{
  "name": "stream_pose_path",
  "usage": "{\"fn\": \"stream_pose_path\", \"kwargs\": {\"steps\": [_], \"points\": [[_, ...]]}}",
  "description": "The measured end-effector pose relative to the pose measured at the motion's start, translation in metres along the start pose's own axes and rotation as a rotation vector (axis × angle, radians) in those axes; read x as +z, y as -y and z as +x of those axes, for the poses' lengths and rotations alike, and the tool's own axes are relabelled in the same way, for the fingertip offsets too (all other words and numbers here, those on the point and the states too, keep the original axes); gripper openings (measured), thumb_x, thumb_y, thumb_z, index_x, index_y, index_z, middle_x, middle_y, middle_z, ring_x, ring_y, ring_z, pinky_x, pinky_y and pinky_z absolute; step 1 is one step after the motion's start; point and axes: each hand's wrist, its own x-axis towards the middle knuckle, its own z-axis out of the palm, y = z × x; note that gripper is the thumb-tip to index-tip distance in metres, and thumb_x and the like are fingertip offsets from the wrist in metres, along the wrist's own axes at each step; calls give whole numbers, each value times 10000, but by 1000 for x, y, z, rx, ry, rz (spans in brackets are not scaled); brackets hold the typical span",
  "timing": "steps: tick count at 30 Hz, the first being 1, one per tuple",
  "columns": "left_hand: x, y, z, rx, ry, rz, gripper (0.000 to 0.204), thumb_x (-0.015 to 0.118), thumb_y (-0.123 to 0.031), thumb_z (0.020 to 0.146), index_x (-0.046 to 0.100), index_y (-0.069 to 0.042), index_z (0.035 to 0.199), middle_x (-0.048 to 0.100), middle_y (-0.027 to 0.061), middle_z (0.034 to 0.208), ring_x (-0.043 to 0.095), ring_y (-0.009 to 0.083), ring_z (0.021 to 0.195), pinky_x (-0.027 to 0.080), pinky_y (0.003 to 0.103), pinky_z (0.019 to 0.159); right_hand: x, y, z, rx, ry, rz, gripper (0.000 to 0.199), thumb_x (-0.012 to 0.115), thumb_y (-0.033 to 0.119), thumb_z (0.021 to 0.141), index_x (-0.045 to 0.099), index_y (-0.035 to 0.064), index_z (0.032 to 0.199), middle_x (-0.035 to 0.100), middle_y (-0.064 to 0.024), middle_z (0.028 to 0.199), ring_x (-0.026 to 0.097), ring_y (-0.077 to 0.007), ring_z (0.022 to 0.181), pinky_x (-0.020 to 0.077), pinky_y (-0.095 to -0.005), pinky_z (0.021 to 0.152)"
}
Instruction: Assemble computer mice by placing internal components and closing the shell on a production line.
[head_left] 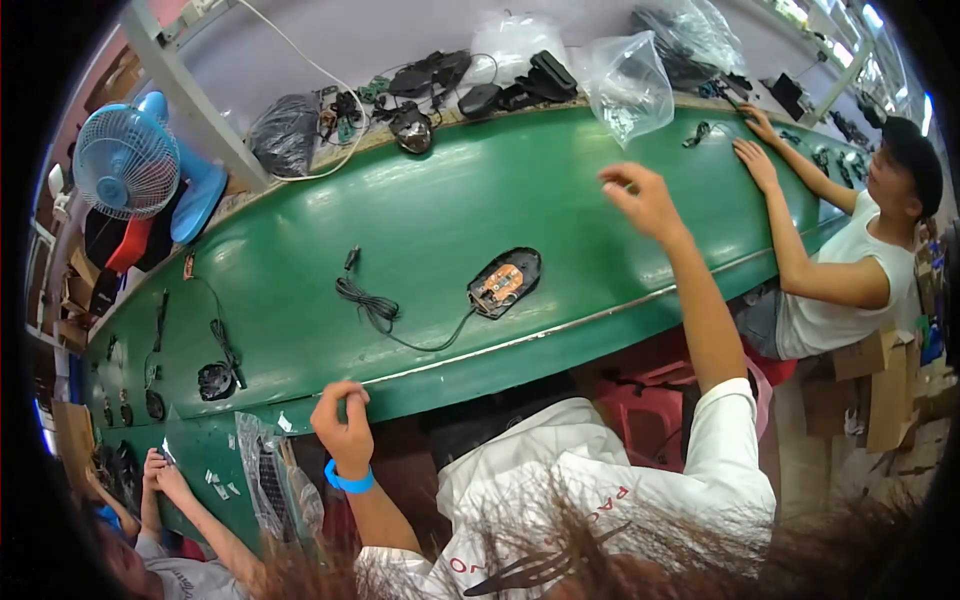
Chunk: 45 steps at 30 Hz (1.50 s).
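A blue fan [125, 165] stands at the far left, with a dark plastic bag [282, 135] to its right. A pink plastic seat [638, 415] is at the near right; brown cardboard boxes [890, 390] stand farther right.

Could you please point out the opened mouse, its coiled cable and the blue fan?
Opened mouse [505, 284]: head view, on the exposed orange circuit board.
Coiled cable [374, 303]: head view, on the black bundled loops.
Blue fan [126, 165]: head view, on the round front grille.
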Motion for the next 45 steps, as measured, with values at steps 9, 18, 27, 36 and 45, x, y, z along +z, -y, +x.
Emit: {"fn": "stream_pose_path", "kwargs": {"steps": [9,18,27,36,45], "points": [[26,10,-3,-64,-339,62,106,571,-1,862,678,-1,866,649,53,664,600,108,596,448,260,543,-10,-160,83,-163,-269,-739,305,575,-7,780,640,-35,1077,613,-231,1147,564,-406,1125,461,-459,992],[39,-2,2,-90,-336,134,108,602,45,824,694,-1,855,609,26,621,508,59,526,376,232,486,12,-236,98,117,-274,-886,377,503,132,932,577,40,1289,577,-194,1239,566,-397,1116,477,-467,932],[37,6,4,-129,-336,122,97,606,-21,880,686,14,836,606,30,640,509,98,531,389,249,493,6,-249,107,146,-262,-853,358,477,193,968,612,63,1272,588,-165,1232,585,-380,1089,479,-451,917],[-59,-22,31,107,153,-873,221,657,-202,928,675,-6,826,685,95,805,626,236,711,503,336,657,-11,-261,104,113,-276,-882,343,467,206,972,620,68,1246,594,-150,1221,603,-372,1064,494,-446,878],[-224,96,81,-158,-99,941,632,799,-176,727,582,-88,1314,567,179,1337,515,371,1244,420,437,1062,-5,-258,116,-37,-332,-823,324,467,172,985,622,69,1250,642,-157,1193,620,-364,1077,498,-423,898]]}}
